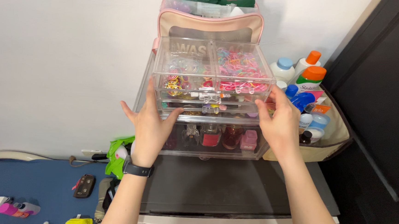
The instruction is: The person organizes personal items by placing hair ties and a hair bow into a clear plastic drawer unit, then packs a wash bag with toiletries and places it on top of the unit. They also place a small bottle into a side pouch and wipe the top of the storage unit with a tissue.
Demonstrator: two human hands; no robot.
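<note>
**A:** What are you seeing right now?

**B:** I am looking down at a clear plastic box with little drawers. It is sitting on a dark grey cabinet top, up against the white wall. My left hand is pressing flat on its left side, fingers spread apart. My right hand is curling around the right front corner, gripping it.

**A:** What is inside?

**B:** Pink and yellow hair bands are filling the top drawers. Small red and pink bottles are standing in the bottom one.

**A:** How are you holding it well?

**B:** I think I am needing both hands squeezing the same amount, keeping it level so the drawers are not sliding out. A beige basket of lotion bottles is sitting just beside my right hand, so I am watching that side.
</note>
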